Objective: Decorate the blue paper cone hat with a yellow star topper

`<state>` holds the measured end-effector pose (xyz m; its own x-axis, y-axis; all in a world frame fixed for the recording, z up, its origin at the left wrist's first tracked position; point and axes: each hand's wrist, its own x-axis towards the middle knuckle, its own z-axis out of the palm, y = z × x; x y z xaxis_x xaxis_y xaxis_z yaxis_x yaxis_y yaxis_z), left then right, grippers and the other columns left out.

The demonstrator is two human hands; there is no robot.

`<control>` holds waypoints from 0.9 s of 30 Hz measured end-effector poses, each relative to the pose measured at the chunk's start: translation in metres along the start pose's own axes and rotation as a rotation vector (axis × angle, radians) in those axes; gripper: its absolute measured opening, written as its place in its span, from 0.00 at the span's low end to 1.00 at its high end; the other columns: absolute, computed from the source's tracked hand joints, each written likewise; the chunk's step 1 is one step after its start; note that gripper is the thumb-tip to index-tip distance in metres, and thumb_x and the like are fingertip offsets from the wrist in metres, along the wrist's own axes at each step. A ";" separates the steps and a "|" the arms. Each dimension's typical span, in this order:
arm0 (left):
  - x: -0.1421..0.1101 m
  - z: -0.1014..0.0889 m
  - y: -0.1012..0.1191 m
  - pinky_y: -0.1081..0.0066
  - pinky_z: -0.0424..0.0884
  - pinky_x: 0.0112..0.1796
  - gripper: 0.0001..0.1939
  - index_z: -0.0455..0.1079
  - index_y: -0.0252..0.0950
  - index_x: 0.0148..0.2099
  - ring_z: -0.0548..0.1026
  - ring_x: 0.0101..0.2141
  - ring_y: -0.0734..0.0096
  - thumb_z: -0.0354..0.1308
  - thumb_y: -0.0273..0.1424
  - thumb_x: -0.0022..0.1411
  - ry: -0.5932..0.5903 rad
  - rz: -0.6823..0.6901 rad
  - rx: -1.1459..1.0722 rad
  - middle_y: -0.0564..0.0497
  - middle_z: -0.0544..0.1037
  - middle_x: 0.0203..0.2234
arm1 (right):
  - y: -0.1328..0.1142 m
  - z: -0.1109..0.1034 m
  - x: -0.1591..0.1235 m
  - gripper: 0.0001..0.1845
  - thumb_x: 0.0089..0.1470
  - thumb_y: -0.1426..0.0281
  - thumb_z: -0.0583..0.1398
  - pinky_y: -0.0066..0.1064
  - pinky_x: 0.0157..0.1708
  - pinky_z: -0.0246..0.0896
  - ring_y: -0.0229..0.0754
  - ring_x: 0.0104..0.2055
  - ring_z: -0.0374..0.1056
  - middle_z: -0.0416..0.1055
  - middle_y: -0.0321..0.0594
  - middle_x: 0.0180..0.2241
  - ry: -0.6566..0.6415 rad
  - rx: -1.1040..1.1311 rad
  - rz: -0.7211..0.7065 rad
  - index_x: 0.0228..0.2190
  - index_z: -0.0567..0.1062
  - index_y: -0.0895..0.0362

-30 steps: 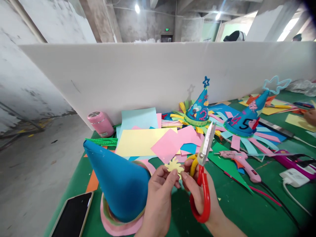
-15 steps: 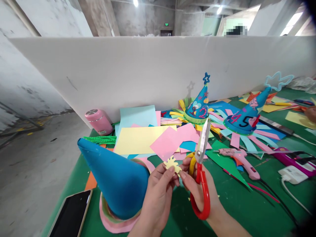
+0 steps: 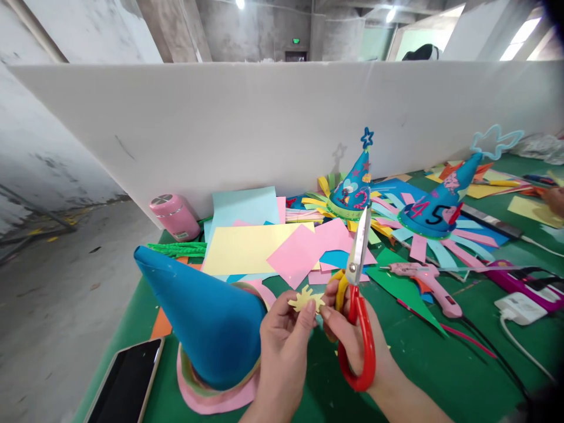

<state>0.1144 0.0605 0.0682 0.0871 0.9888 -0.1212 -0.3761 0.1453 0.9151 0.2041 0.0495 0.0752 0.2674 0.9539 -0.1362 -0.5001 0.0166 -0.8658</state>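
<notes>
Yellow spiky cut-out (image 3: 304, 301) in a thumb-and-finger pinch of the left hand (image 3: 286, 346); at its right edge, the right hand (image 3: 348, 333), red-and-yellow scissors (image 3: 353, 292) in its hold, blades up. Just left, a tilted blue cone (image 3: 211, 329) with a pink brim (image 3: 194, 396); beyond, paper sheets (image 3: 251, 249) on the green table (image 3: 326, 385).

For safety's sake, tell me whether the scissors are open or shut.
Shut: the scissors in the right hand show their blades lying together as one narrow strip, pointing up.
</notes>
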 end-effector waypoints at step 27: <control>0.005 0.004 0.013 0.78 0.66 0.27 0.07 0.68 0.32 0.27 0.67 0.23 0.78 0.61 0.31 0.49 0.134 -0.152 -0.164 0.53 0.71 0.20 | 0.003 -0.033 0.000 0.17 0.41 0.63 0.63 0.22 0.15 0.50 0.29 0.18 0.55 0.62 0.30 0.22 0.037 -0.209 0.040 0.32 0.65 0.56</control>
<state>0.1139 0.0668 0.0808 0.0349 0.9491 -0.3130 -0.5133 0.2857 0.8093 0.2296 0.0400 0.0563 0.2823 0.9410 -0.1868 -0.3303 -0.0875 -0.9398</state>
